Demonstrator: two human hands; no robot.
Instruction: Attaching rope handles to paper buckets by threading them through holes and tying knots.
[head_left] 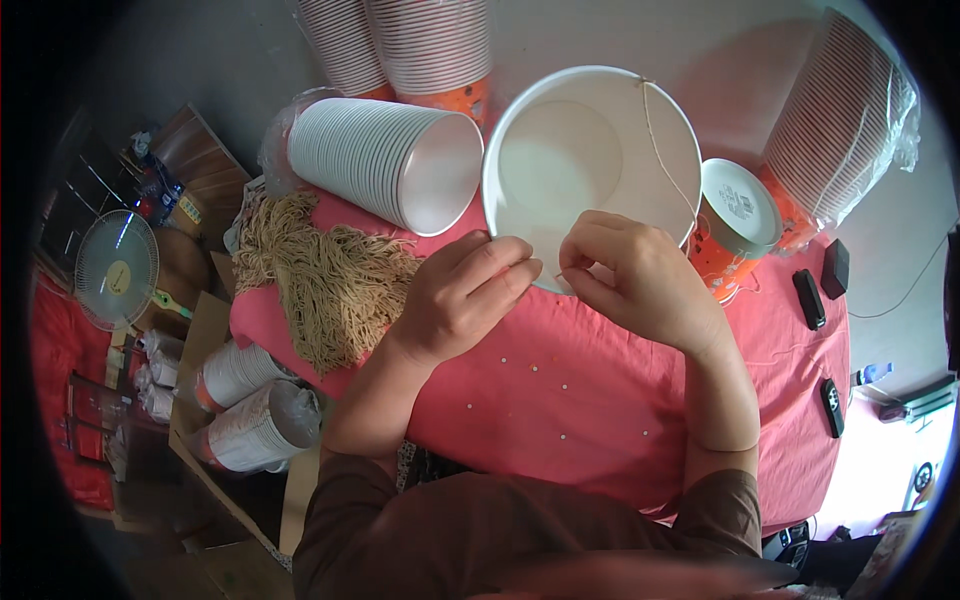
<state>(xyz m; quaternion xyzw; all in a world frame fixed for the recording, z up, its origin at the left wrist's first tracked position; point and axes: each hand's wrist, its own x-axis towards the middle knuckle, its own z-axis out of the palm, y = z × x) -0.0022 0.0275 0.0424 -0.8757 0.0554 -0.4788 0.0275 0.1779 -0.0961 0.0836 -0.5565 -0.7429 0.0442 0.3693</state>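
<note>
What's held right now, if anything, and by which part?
Can't tell. The left hand and right hand are bunched by the near rim of the white paper bucket; the fingers hide whatever they may grip.

Both forearms [380, 405] slant up from lower frame. Left hand [465, 295] near center, right hand [635, 275] just right, apart; both curled, backs up.

A pink cloth [600, 400] carries white buckets [565, 155], tan strings [350, 295], a remote [832, 407].
</note>
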